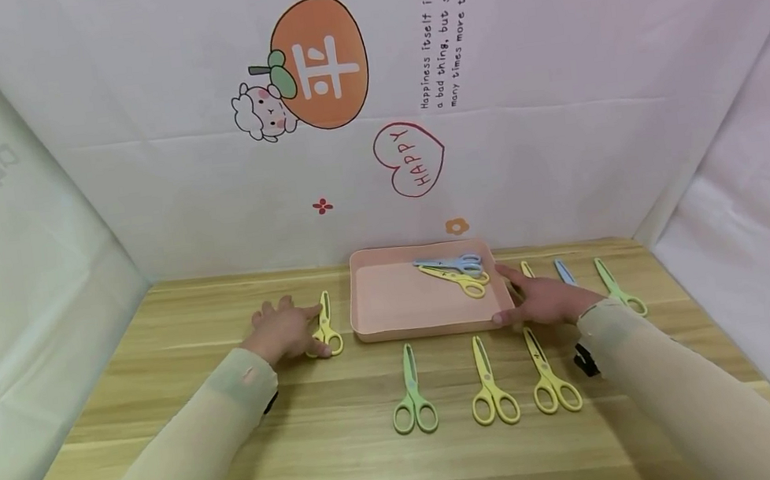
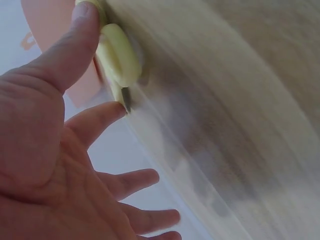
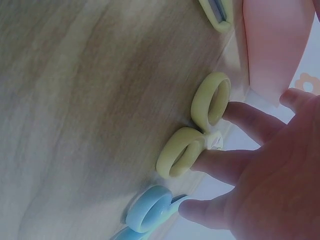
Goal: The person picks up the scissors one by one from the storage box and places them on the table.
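Observation:
My left hand [image 1: 281, 331] reaches over a pair of yellow scissors [image 1: 326, 322] left of the pink tray [image 1: 387, 295]. Its thumb touches a handle loop [image 2: 120, 55] and its index fingertip meets the blade; the other fingers are spread straight. At the tray's right end, my right hand [image 1: 552, 300] has its thumb by the front corner and a fingertip near the right rim. In the right wrist view its straight fingers overlap the handles of yellow scissors [image 3: 210, 102], with blue scissors [image 3: 150, 207] beside them. Blue scissors [image 1: 470, 260] and yellow scissors [image 1: 475, 291] lie inside the tray.
Green scissors [image 1: 413, 399] and two yellow pairs, one left [image 1: 489, 390] and one right [image 1: 547, 380], lie in front of the tray. Other green scissors [image 1: 621, 291] are at the far right. A printed white cloth [image 1: 210, 204] rises behind the wooden table [image 1: 296, 464].

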Demonstrator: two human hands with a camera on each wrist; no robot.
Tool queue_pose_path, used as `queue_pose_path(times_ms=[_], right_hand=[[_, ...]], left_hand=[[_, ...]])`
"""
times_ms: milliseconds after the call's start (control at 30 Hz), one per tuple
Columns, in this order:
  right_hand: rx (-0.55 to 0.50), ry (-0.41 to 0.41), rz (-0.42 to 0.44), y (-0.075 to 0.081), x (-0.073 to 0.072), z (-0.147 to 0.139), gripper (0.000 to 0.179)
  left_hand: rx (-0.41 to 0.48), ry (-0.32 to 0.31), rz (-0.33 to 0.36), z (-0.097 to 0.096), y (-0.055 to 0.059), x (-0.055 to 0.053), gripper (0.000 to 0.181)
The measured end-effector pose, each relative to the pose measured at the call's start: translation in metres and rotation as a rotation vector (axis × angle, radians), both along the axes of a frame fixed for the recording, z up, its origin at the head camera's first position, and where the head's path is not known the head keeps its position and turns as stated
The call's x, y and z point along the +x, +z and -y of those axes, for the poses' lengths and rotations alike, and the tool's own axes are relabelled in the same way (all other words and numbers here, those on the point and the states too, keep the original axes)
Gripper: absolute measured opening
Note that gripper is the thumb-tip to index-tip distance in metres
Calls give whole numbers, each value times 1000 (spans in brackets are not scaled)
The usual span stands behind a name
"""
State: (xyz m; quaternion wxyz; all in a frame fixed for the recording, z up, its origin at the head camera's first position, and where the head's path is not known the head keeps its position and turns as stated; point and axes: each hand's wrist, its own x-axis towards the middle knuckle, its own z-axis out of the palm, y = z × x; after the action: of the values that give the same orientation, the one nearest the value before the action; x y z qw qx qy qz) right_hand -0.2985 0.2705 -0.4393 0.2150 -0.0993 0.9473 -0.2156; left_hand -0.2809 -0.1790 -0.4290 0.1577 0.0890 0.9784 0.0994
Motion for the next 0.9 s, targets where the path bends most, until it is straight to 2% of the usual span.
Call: queue_pose_path(times_ms=[233, 300, 333, 400, 500, 567, 667, 733, 833, 900], right_hand=[[-12, -5, -1, 0, 0, 0, 122], [-2, -6, -1, -1, 0, 0, 122], [2, -8, 0, -1, 0, 1, 123], [11, -12, 4, -1, -1, 0, 124], [17, -15, 12, -2, -1, -2, 126], [14, -14, 19, -2, -3, -4, 127], [8, -12, 24, -3, -3, -5, 128], [6, -5, 20, -3, -4, -5, 128], [-1, 6, 12, -1, -3, -4, 127], [-3, 11, 10, 0, -3, -3, 126]], left_hand=[[-8, 13, 33, -2, 6, -1, 93], [6, 10, 35, -5, 11, -3, 97], [14, -2, 24, -8, 13, -4, 98], [25, -67, -39, -19, 18, -12, 101], [1, -209, -150, -54, 25, -21, 94], [-29, -305, -193, -84, 29, -23, 89], [-80, -427, -169, -129, 33, -18, 84], [-118, -491, -155, -155, 29, -18, 83], [-222, -569, -142, -187, 23, -21, 78], [-291, -588, -121, -202, 22, -21, 72]])
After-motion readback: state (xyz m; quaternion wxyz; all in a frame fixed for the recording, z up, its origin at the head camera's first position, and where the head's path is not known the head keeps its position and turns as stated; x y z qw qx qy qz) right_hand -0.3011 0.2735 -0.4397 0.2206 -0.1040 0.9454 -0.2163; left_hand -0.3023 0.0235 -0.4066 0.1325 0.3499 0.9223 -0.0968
